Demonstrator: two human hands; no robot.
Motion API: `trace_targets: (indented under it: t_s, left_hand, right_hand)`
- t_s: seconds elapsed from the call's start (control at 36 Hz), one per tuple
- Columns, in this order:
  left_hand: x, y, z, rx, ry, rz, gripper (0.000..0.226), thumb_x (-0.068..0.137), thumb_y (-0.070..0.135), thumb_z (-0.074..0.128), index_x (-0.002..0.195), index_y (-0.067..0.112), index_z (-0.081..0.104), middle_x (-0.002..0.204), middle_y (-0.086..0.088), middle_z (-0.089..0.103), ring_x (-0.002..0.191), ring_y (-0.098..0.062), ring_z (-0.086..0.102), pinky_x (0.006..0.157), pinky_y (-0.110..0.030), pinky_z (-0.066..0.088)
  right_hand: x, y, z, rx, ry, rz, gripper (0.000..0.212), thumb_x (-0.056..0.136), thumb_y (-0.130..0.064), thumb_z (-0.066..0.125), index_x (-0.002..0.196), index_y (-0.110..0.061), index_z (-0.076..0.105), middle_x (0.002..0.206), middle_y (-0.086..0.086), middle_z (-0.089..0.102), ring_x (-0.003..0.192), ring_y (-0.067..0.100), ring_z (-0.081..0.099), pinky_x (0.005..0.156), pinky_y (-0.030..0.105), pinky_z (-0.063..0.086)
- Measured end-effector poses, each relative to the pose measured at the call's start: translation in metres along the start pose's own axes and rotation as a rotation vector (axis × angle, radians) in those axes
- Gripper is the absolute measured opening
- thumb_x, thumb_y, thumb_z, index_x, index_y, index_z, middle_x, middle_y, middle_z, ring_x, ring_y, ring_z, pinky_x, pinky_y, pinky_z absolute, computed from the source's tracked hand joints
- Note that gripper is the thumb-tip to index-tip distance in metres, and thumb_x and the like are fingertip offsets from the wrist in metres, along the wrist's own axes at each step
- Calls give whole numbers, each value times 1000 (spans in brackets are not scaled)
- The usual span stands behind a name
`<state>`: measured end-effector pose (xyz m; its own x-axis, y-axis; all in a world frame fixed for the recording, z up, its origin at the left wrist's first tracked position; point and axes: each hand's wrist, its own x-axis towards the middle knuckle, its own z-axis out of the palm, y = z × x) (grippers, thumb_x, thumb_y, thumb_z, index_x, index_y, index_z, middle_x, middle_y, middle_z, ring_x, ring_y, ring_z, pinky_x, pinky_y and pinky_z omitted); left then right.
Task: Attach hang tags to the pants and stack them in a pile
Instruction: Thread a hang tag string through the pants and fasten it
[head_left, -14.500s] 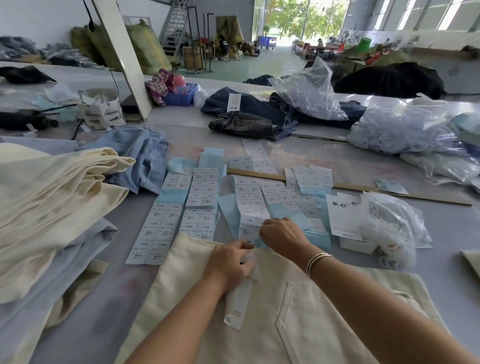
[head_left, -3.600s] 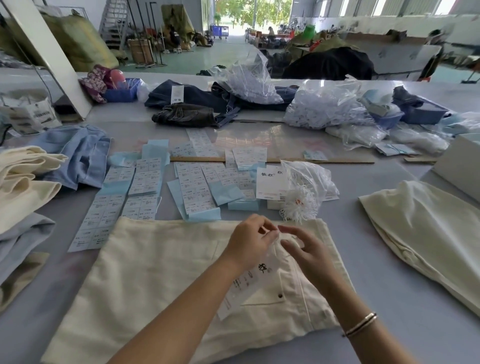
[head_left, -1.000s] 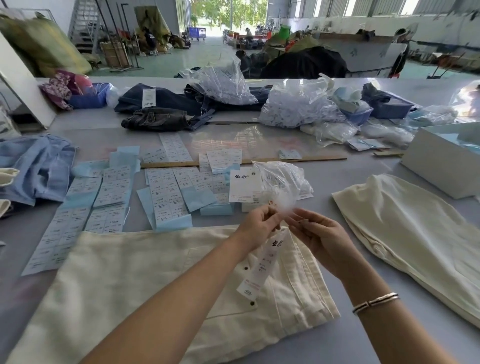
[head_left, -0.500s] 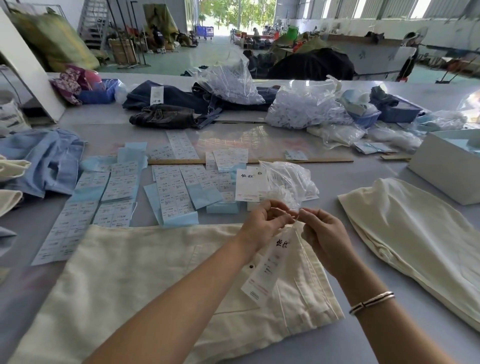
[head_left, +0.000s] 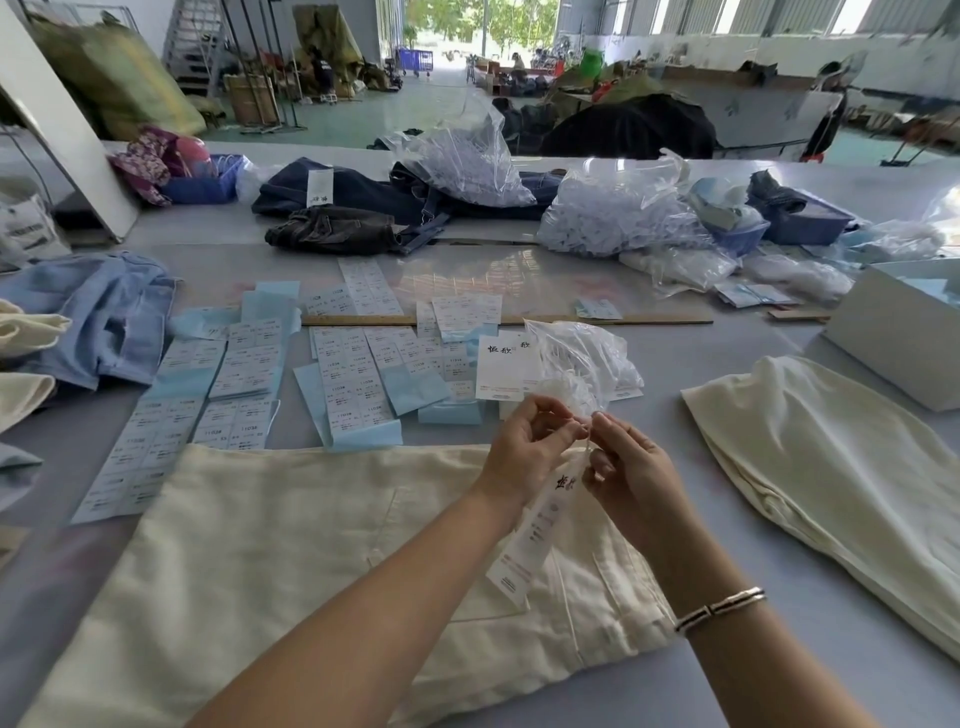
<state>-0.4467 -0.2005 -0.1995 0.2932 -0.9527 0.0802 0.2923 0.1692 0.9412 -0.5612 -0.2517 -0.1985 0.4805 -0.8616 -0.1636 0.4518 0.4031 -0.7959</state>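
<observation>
Two cream pants are lying on the grey bench (head_left: 779, 691): the cream pants in front (head_left: 291, 561) are spreading flat beneath both forearms, and the second cream pants (head_left: 841, 483) are resting folded to the right, apart from the first. Several sheets of size stickers (head_left: 353, 384) on blue backing are sitting beyond the front pants; "110" is readable on some, the rest being too small to read. One clear bag of white strings (head_left: 587, 358) is lying by a white card (head_left: 506, 366) printed with two black brush characters. One long white hang tag (head_left: 540, 525), bearing the same characters, is hanging over the front pants' waist. The left hand (head_left: 524, 449) and right hand (head_left: 631, 470) are meeting above it, fingers (head_left: 569, 428) of both curling to pinch a thin white string at the tag's top.
</observation>
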Motion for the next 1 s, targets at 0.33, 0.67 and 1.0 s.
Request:
trace_targets:
  t_s: [0.33,0.67,1.0]
  left_hand:
    - [1,-2,1,-37,9,-3,17,91,-3,58,88,13,54,83,-2,63,77,-8,67,71,-24,54]
    - [3,-6,1,-91,74,-7,20,89,-3,60,83,16,57,77,3,69,77,-10,68,66,-22,53]
    - [4,-5,2,-47,59,5,18,89,-4,60,85,12,54,75,4,64,72,-6,66,67,-20,53]
  right_hand:
    - [2,2,0,53,22,13,12,75,-15,69,83,-6,68,66,5,63,41,7,38,46,21,44]
    - [3,6,1,94,26,11,21,77,-16,67,95,-5,66,72,5,67,40,7,37,45,18,38]
    - [3,8,2,70,42,3,8,76,-17,68,77,-16,76,68,1,65,39,6,36,44,18,38]
